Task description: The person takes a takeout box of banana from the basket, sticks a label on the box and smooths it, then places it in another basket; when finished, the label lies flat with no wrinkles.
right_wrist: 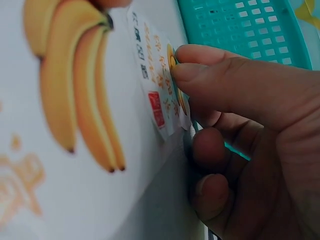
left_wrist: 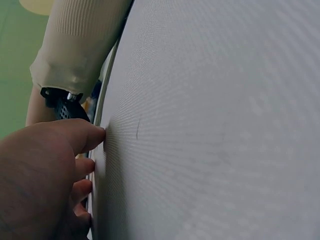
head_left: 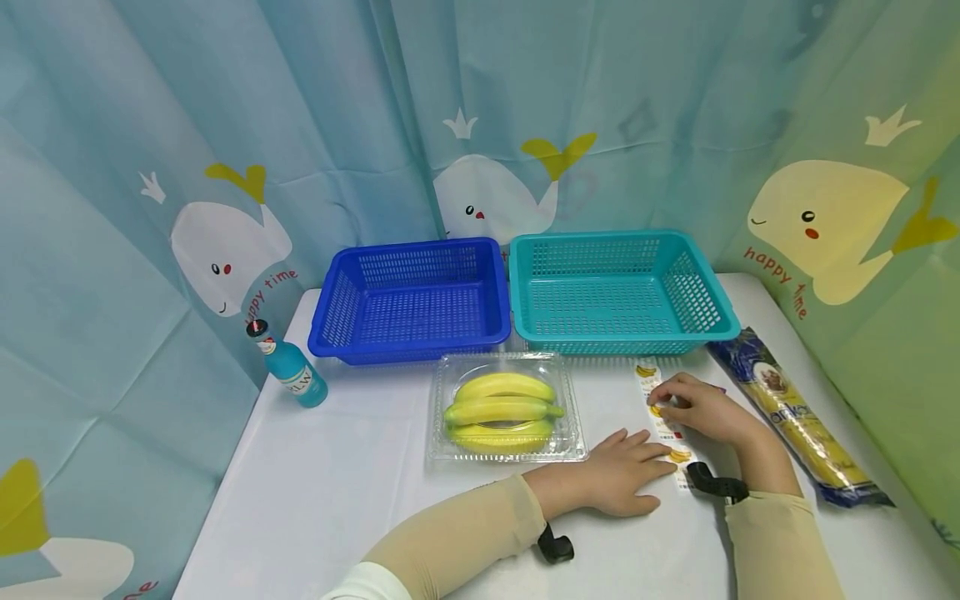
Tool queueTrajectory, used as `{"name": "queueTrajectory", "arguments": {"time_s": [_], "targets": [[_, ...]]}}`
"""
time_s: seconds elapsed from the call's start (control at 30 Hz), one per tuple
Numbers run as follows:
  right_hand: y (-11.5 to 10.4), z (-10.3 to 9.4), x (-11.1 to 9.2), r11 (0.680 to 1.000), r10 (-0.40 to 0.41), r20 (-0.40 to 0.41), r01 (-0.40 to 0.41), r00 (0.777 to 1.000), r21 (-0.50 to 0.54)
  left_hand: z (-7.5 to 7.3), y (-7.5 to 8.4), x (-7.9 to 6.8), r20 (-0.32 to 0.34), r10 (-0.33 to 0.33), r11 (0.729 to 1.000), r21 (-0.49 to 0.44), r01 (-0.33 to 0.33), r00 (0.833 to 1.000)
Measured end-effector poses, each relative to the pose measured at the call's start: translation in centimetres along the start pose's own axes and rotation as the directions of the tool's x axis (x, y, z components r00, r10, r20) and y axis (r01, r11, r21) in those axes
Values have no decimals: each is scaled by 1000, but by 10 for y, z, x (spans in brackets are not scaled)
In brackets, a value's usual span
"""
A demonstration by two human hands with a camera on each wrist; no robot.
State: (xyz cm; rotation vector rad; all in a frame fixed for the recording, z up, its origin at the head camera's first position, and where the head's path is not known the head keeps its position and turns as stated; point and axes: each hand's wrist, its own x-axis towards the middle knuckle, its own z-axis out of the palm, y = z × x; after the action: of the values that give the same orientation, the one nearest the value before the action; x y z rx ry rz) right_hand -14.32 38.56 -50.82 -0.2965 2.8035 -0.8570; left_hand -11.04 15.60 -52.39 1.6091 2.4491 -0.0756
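A strip of banana stickers (head_left: pixel 647 377) lies on the white table, running from the teal basket towards the front. My left hand (head_left: pixel 624 475) rests on the table with fingers spread, the fingertips over the strip's near part. Further up the strip, my right hand (head_left: pixel 705 410) pinches the edge of a banana sticker (right_wrist: pixel 152 75) between thumb and index finger. In the right wrist view that sticker stands tilted, with printed characters and a red box showing. A larger-looking banana picture (right_wrist: pixel 82 80) lies nearer that camera. The left wrist view shows the left thumb (left_wrist: pixel 87 136) at the table surface.
A clear plastic box (head_left: pixel 437 417) with bananas (head_left: pixel 504 410) inside stands left of my hands. Behind are a blue basket (head_left: pixel 411 343) and a teal basket (head_left: pixel 622 340). A blue bottle (head_left: pixel 300 379) is at the left, a blue-and-yellow packet (head_left: pixel 798 425) at the right.
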Motion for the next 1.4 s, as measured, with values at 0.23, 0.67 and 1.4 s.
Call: {"name": "queueTrajectory", "arguments": {"time_s": [0.23,0.67,1.4], "targets": [[5,2,2,1000,25,-14,-25,1000,-10,2,0,1,-1,-5,1000,-7,5,1000],[11,1,3,999,51,-17,-51,999,-16,0,-2,1,3,-2,1000,-30,2,1000],[5,1,2,996,35,-96,-43,995,-79,2,-1,1,7,4,999,-41,-3,1000]]}}
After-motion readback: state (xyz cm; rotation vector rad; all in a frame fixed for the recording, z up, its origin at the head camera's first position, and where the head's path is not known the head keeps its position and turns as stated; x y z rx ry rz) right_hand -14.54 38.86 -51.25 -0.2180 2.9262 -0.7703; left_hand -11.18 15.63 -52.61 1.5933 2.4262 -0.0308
